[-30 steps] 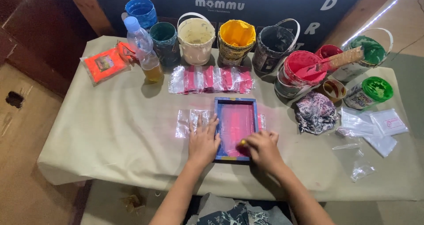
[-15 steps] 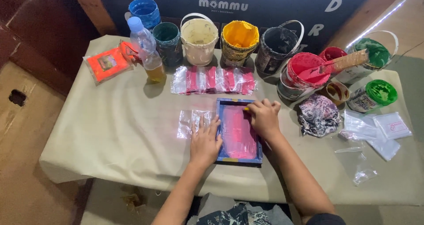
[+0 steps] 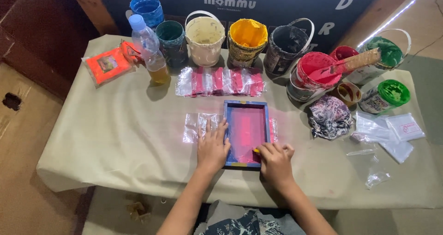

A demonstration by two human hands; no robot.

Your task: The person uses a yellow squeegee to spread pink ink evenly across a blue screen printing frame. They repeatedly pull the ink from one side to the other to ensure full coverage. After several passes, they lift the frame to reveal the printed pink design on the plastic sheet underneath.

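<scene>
A blue-framed printing screen smeared with pink ink lies flat on the cloth-covered table. My left hand rests flat with fingers spread on the screen's left rail and on a clear plastic bag beside it. My right hand is at the near end of the screen, fingers curled over a small yellow scraper, mostly hidden. A plastic edge sticks out from under the screen's right side.
A row of pink-printed clear bags lies behind the screen. Several paint buckets line the back, one red with a wooden paddle. A bottle, an orange packet, a rag and loose clear bags surround.
My right hand went to the far end of the screen, then drew back across the pink mesh to the near end. My left hand stayed on the left rail.
</scene>
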